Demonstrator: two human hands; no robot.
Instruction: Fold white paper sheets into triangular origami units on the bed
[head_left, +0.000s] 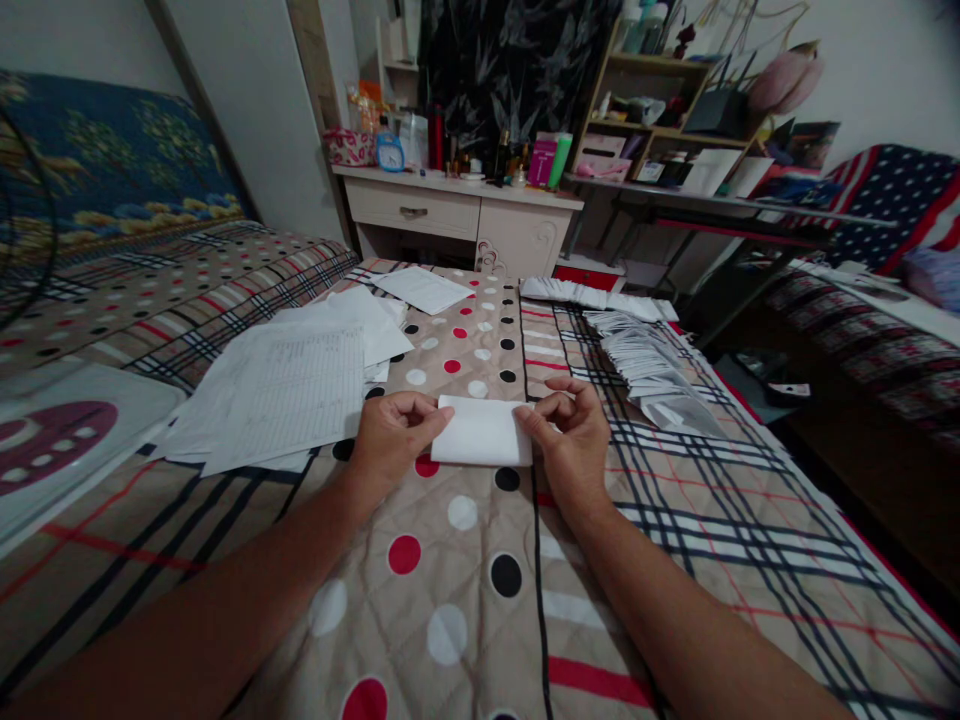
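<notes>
A small folded white paper [480, 432] lies on the quilted bedspread [465, 570] in front of me. My left hand [394, 435] pinches its left edge with curled fingers. My right hand [570, 430] pinches its right edge the same way. Both forearms reach in from the bottom of the view. A loose heap of white sheets [292, 385], one with a printed table, lies just left of my left hand. A long row of folded white papers [649, 365] runs along the bed to the right of my right hand.
A single sheet [424, 288] lies at the far end of the bed. A white fan base [52, 440] sits at the left. Beyond the bed stand a cluttered dresser [457, 205], a desk with shelves [675, 150], and a second bed [877, 300] at the right.
</notes>
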